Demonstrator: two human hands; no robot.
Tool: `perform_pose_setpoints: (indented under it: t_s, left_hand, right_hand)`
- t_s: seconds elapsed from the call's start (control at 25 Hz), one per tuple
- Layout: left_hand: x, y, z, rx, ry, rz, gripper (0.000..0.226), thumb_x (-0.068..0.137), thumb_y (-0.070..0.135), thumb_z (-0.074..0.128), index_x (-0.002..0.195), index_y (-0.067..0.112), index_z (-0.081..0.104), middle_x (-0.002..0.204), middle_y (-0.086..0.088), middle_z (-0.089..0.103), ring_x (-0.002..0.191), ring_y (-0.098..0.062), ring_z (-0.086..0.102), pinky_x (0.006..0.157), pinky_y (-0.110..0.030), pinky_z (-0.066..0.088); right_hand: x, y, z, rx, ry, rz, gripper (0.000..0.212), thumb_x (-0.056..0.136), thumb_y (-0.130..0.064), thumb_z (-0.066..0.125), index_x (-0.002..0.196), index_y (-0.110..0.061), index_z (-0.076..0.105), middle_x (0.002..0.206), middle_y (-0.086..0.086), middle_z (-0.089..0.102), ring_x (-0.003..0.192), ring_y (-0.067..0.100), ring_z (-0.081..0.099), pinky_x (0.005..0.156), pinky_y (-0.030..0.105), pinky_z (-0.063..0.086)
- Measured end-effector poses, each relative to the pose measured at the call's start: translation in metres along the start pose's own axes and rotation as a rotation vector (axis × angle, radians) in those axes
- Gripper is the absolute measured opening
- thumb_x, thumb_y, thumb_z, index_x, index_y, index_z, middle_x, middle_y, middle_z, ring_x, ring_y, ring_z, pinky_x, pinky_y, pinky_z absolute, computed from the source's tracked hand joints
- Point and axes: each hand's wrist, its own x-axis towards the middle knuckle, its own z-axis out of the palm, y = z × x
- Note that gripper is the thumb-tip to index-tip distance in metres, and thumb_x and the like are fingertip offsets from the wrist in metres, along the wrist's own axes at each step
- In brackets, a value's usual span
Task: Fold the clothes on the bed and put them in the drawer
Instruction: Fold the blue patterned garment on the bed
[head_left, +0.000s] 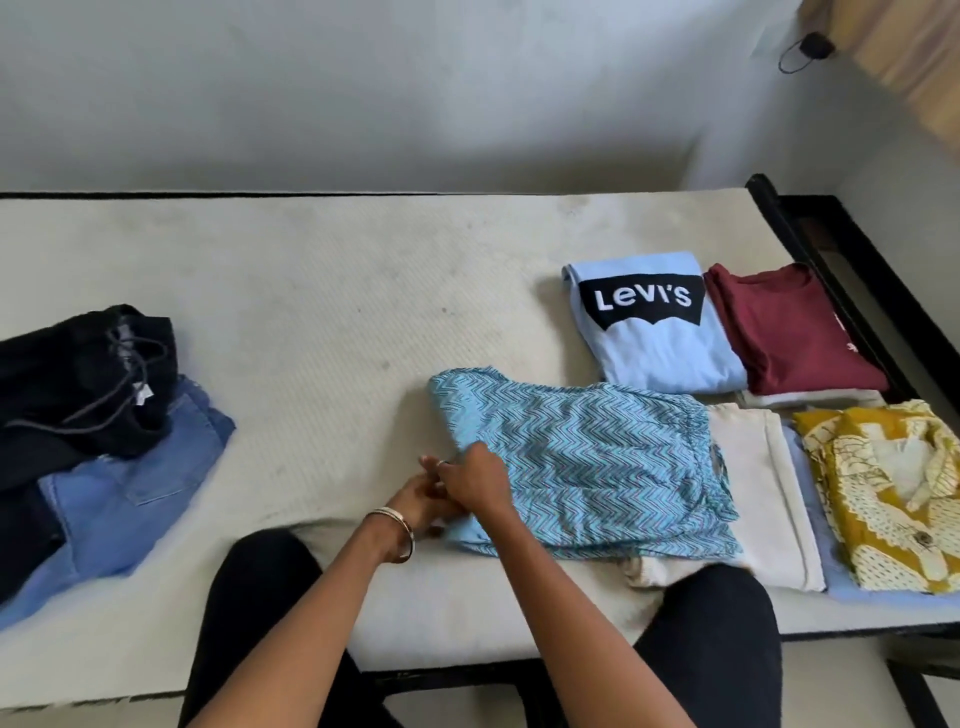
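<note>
Bed (322, 291): the bare mattress fills my view; I kneel at its 6 o'clock edge, and all the clothes lie on it.
Unfolded heap: at 9 o'clock, black drawstring trousers (78, 379) lie rumpled over blue jeans (124, 499). Both are left to fold, as I judge it.
Piece in hand: the blue zigzag garment (582, 462) lies just right of centre, part folded, its right edge overlapping a cream piece (769, 488).
Folded pieces: at 2 o'clock the light-blue Levi's shirt (654, 332) and the maroon shirt (789, 332) lie side by side, touching; at 3 o'clock sits the yellow printed top (893, 493).
Hands: my left hand (415, 501) and right hand (475, 480) meet at the zigzag garment's left edge. The right rests on the cloth with fingers curled at the hem. The left seems to pinch the edge beneath, though I cannot tell for certain.
Progress: roughly two thirds folded, I judge.
Drawer: not in sight; nothing is put away yet.
</note>
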Motion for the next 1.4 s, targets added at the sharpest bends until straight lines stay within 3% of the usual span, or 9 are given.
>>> perform_pose_setpoints:
  t_s: [0.12,0.24,0.36,0.52,0.76,0.96,1.08,1.28,1.4]
  left_hand:
    - [-0.007,0.008,-0.019,0.257,-0.17,0.058,0.036,0.072,0.003,0.069,0.099,0.026,0.07,0.081,-0.003,0.069,0.076,-0.016,0.065,0.069,-0.032,0.051]
    - [0.008,0.037,-0.029,0.772,0.371,0.532,0.05,0.059,0.025,0.075,0.109,0.029,0.066,0.1,-0.004,0.063,0.09,-0.02,0.06,0.083,-0.036,0.05]
    - [0.02,0.082,-0.002,1.165,0.439,0.757,0.087,0.059,0.04,0.083,0.137,0.021,0.048,0.129,-0.007,0.051,0.114,-0.03,0.05,0.089,-0.041,0.042]
    - [0.002,0.153,0.035,0.904,0.66,0.8,0.039,0.076,0.033,0.056,0.112,0.021,0.066,0.103,-0.005,0.067,0.098,-0.03,0.063,0.072,-0.034,0.042]
    - [-0.071,0.28,0.045,0.765,0.736,1.331,0.027,0.081,0.026,0.053,0.087,0.01,0.073,0.082,-0.013,0.072,0.077,-0.033,0.067,0.064,-0.034,0.047]
    - [-0.149,0.356,0.044,1.03,0.755,1.309,0.016,0.085,0.03,0.066,0.096,0.022,0.075,0.091,-0.009,0.074,0.089,-0.031,0.067,0.073,-0.036,0.051]
    - [-0.167,0.357,0.038,1.205,0.777,1.282,0.015,0.087,0.028,0.065,0.099,0.026,0.074,0.094,-0.01,0.073,0.09,-0.034,0.065,0.073,-0.038,0.052]
    - [-0.146,0.363,0.003,1.464,0.731,0.945,0.024,0.09,0.026,0.063,0.113,0.023,0.069,0.106,-0.015,0.067,0.097,-0.038,0.063,0.084,-0.044,0.053]
    - [-0.116,0.368,-0.018,1.552,0.713,0.826,0.023,0.09,0.014,0.061,0.11,0.018,0.069,0.108,-0.019,0.066,0.099,-0.04,0.062,0.086,-0.044,0.052]
  right_hand:
    - [0.009,-0.008,-0.02,-0.155,0.081,0.017,0.031,0.091,-0.019,0.054,0.117,-0.003,0.054,0.124,0.019,0.059,0.114,0.038,0.058,0.086,0.038,0.047]
    - [0.018,-0.02,-0.055,-0.329,0.036,-0.179,0.026,0.09,-0.017,0.052,0.111,-0.002,0.057,0.119,0.023,0.059,0.112,0.041,0.058,0.087,0.04,0.048]
    - [0.013,-0.054,-0.103,-0.497,0.019,-0.361,0.024,0.089,-0.017,0.056,0.108,-0.005,0.062,0.11,0.022,0.064,0.103,0.041,0.061,0.076,0.035,0.045]
    - [-0.015,-0.112,-0.193,-0.646,0.212,-0.504,0.025,0.08,-0.025,0.055,0.099,-0.012,0.065,0.106,0.018,0.065,0.1,0.038,0.063,0.079,0.038,0.052]
    - [-0.095,-0.178,-0.331,-0.763,0.449,-0.596,0.049,0.062,-0.05,0.087,0.099,-0.023,0.07,0.089,0.001,0.059,0.091,0.029,0.06,0.077,0.037,0.049]
    - [-0.122,-0.166,-0.372,-0.71,0.531,-0.589,0.029,0.075,-0.023,0.084,0.068,-0.015,0.058,0.074,0.006,0.058,0.073,0.029,0.061,0.059,0.029,0.042]
    - [-0.113,-0.152,-0.362,-0.626,0.523,-0.645,0.019,0.085,-0.017,0.074,0.075,-0.009,0.059,0.066,0.0,0.052,0.067,0.022,0.053,0.052,0.026,0.029]
    - [-0.069,-0.162,-0.344,-0.664,0.441,-0.606,0.02,0.084,-0.016,0.072,0.071,-0.015,0.057,0.08,0.013,0.061,0.078,0.027,0.057,0.065,0.032,0.04]
    - [-0.037,-0.172,-0.322,-0.68,0.575,-0.583,0.006,0.087,-0.008,0.061,0.085,-0.013,0.063,0.096,0.019,0.059,0.089,0.035,0.061,0.067,0.034,0.04]
